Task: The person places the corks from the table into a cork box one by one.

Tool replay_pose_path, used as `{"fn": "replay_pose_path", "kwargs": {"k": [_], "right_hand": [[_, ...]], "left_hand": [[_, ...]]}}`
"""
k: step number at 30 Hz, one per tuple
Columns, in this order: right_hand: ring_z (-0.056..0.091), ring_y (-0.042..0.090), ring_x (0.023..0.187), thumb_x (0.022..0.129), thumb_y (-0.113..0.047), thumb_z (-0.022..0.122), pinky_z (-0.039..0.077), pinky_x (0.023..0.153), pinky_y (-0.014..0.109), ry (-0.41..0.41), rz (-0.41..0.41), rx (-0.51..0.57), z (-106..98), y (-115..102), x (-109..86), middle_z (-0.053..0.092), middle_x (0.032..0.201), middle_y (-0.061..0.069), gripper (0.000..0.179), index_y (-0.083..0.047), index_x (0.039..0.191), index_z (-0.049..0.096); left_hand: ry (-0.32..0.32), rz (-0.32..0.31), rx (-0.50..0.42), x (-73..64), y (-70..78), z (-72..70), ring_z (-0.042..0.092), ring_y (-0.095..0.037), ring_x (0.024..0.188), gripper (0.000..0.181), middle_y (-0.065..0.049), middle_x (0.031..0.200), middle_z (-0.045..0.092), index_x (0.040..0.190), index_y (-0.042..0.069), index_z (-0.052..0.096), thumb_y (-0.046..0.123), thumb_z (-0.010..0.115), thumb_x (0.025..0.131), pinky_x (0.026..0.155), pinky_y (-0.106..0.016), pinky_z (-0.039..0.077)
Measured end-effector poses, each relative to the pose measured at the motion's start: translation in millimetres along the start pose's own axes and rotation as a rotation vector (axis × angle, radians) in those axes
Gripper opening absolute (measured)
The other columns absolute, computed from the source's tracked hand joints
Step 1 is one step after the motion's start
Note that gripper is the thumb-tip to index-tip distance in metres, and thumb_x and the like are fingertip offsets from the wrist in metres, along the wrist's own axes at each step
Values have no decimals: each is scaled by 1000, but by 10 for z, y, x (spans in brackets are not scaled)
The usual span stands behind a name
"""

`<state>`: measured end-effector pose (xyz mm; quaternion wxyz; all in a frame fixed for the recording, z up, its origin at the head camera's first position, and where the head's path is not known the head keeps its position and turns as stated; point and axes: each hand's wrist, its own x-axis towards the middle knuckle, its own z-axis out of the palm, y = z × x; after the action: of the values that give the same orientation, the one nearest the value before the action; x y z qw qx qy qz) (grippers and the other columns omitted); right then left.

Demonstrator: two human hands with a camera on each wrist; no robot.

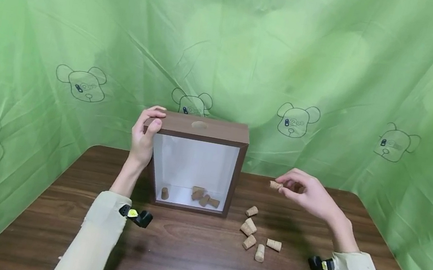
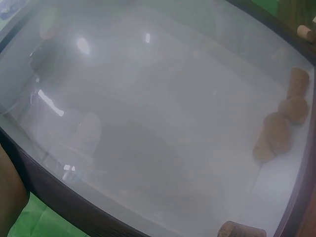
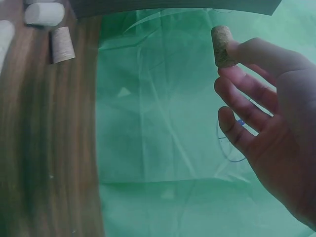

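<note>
A brown wooden shadow box [image 1: 238, 177] with a clear front and a round hole [image 1: 199, 125] in its top stands upright on the table. My left hand [image 1: 143, 139] grips its upper left corner, thumb at the front edge and fingers over the top. Inside, at the bottom, lie several corks [image 1: 204, 200], and one cork [image 1: 165, 193] stands apart at the left; the left wrist view shows these corks [image 2: 276, 133] through the pane. To the right of the box, my right hand [image 1: 310, 193] pinches a cork [image 3: 222, 47] between thumb and fingertips, raised above the tabletop.
Several loose corks [image 1: 249, 227] lie on the dark wooden table [image 1: 188, 254] to the right of the box, below my right hand. A green curtain [image 1: 229, 60] with bear-head drawings hangs behind the table and along both sides.
</note>
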<state>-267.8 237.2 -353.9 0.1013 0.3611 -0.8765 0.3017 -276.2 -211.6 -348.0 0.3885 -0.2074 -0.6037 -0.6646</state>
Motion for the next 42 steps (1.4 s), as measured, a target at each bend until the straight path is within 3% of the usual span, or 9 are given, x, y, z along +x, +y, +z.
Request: {"fn": "replay_pose_path", "kwargs": {"k": [8,14,20,26,35,42], "right_hand": [[58,4,82,85,-4,74,47,71,19,100,-128,-34,-190,-222,147,68,99,-5,26,-16,108,72],[57,1,81,84,0,74,44,68,18,152,-181,-39,-314,-371,268,66,98,-10,30,-19,107,72],[56,3,83,82,3,72,42,69,17,161,-239,-75,-399,-470,377,66,99,-9,32,-18,106,73],[56,6,82,79,8,71,42,69,21,227,-319,-84,-536,-679,536,67,98,-5,33,-13,104,73],[56,9,85,82,7,65,43,73,24,227,-436,-81,-555,-1086,892,68,100,-3,29,-11,103,73],[57,8,82,83,3,67,43,69,20,198,-513,-111,-474,-1284,1098,69,100,-3,24,-9,103,74]], "left_hand": [[5,-1,-4,-9,18,-2,51,-21,123,34,-20,126,58,109,-10,59,18,55,91,104,-30,34],[-4,8,13,5,25,-15,51,-21,124,35,-19,126,59,110,-8,60,21,55,92,105,-30,35],[16,-26,0,-27,-5,-21,51,-20,124,33,-20,127,58,110,-10,59,17,55,91,105,-29,34],[-8,-19,-17,-5,-19,-2,50,-21,125,35,-25,129,55,111,-14,56,14,54,92,106,-31,33],[1,-20,-10,-8,-11,-1,51,-21,124,34,-26,128,55,110,-13,57,15,55,92,106,-31,34],[2,-17,-8,-42,-1,23,51,-21,123,33,-22,127,57,110,-11,58,16,55,91,105,-31,34]]}}
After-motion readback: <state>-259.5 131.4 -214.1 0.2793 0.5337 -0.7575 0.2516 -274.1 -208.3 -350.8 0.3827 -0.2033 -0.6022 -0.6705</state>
